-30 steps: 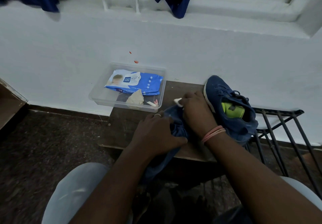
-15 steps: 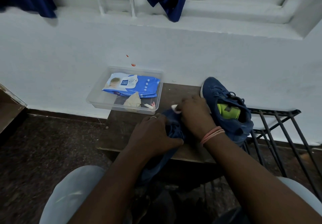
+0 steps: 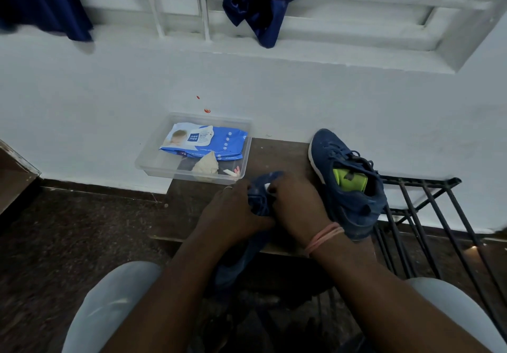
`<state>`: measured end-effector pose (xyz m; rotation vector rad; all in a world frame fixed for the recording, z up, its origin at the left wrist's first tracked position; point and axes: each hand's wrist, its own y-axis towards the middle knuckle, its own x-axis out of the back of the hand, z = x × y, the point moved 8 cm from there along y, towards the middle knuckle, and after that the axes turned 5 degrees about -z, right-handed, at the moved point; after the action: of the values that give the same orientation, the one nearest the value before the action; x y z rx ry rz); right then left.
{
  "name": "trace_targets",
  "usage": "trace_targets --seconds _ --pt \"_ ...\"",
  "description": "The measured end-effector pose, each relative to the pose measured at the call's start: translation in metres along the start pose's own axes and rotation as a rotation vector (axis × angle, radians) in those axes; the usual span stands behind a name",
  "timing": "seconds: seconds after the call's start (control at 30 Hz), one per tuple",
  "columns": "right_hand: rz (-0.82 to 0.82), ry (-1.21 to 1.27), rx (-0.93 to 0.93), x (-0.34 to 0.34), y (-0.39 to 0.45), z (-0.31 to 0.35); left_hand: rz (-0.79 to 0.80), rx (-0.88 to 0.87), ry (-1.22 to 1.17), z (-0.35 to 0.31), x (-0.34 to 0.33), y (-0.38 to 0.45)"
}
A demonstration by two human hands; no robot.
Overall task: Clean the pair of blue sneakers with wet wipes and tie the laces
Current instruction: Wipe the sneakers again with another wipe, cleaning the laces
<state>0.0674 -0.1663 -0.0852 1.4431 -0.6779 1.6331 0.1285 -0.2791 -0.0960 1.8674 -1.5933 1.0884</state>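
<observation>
One blue sneaker (image 3: 260, 201) lies on the dark wooden stool (image 3: 277, 157), mostly covered by both hands. My left hand (image 3: 233, 210) grips its left side. My right hand (image 3: 296, 204) curls over its top and pinches a small white wet wipe (image 3: 267, 186) against it. The second blue sneaker (image 3: 348, 182), with a white sole edge and a lime-green insole, leans at the stool's right side, touching my right wrist. A blue pack of wet wipes (image 3: 205, 141) lies in a clear plastic tray (image 3: 153, 160) at the stool's back left.
A crumpled used wipe (image 3: 205, 166) lies in the tray. A black metal rack (image 3: 428, 215) stands right of the stool. The white wall (image 3: 109, 91) and window grille are behind, with blue cloth (image 3: 263, 15) hanging. My knees (image 3: 109, 306) frame the bottom.
My right hand has slid a little nearer along the sneaker, so less of the wipe shows. The camera tilted, shifting the scene slightly lower.
</observation>
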Motion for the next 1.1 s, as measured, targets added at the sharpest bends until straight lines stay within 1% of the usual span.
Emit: trace_targets --seconds 0.03,0.1,0.13,0.27,0.4,0.43,0.53,0.57,0.63,0.7,0.73,0.77,0.8,0.83,0.87,0.93,0.97,1.0,1.03,1.07,1.1 --pt "-0.049 -0.004 -0.037 0.004 0.003 -0.010 0.002 0.007 0.001 0.000 0.000 -0.001" --pt "-0.155 -0.006 -0.167 0.014 0.008 -0.037 0.004 0.007 0.038 -0.002 0.000 -0.003" --pt "-0.164 0.001 -0.200 0.016 0.009 -0.044 -0.005 0.006 0.054 -0.002 0.000 -0.005" --pt "-0.139 0.034 -0.144 0.015 0.010 -0.031 -0.030 -0.009 0.065 -0.003 0.002 -0.006" --pt "-0.155 -0.014 -0.151 0.016 0.010 -0.034 -0.027 -0.012 0.059 -0.004 0.003 -0.005" --pt "-0.133 -0.002 -0.148 0.014 0.009 -0.034 -0.031 -0.010 0.059 -0.004 0.003 -0.005" --pt "0.002 -0.016 -0.099 0.004 0.005 -0.027 -0.036 0.002 0.042 -0.002 0.004 -0.003" --pt "0.013 -0.027 -0.100 0.004 0.004 -0.027 -0.035 0.003 0.037 -0.002 0.004 -0.003" --pt "-0.064 -0.053 -0.122 0.012 0.008 -0.031 -0.034 -0.003 0.040 -0.001 0.003 -0.002" --pt "-0.131 0.004 -0.101 0.012 0.017 -0.027 -0.036 -0.014 0.041 -0.001 0.001 -0.003" --pt "-0.094 0.051 -0.063 0.007 0.021 -0.018 -0.037 -0.020 0.045 -0.002 0.001 -0.002" --pt "-0.014 0.108 -0.015 -0.003 0.024 -0.008 -0.038 -0.021 0.048 0.000 -0.001 -0.002" --pt "0.071 0.131 0.021 -0.012 0.025 0.000 -0.042 -0.022 0.048 0.000 -0.001 -0.002" --pt "0.101 0.102 0.036 -0.014 0.024 0.002 -0.043 -0.020 0.049 0.000 -0.001 -0.002" --pt "0.066 0.048 0.008 -0.011 0.024 -0.004 -0.048 -0.020 0.052 0.000 -0.001 -0.001" --pt "-0.114 -0.072 -0.064 0.007 0.025 -0.020 -0.046 -0.020 0.049 0.001 -0.002 0.000" --pt "-0.143 -0.095 -0.063 0.008 0.025 -0.020 -0.042 -0.022 0.044 0.001 -0.002 -0.001" --pt "-0.088 -0.087 -0.021 0.003 0.024 -0.012 -0.042 -0.022 0.042 0.001 -0.003 0.000" --pt "-0.010 -0.052 0.051 -0.003 0.023 -0.001 -0.042 -0.022 0.042 0.001 -0.003 0.000" --pt "0.083 -0.014 0.076 -0.009 0.023 0.004 -0.044 -0.025 0.040 0.000 -0.002 0.000" --pt "0.090 -0.007 0.059 -0.007 0.025 0.002 -0.040 -0.025 0.043 0.000 -0.002 0.000"
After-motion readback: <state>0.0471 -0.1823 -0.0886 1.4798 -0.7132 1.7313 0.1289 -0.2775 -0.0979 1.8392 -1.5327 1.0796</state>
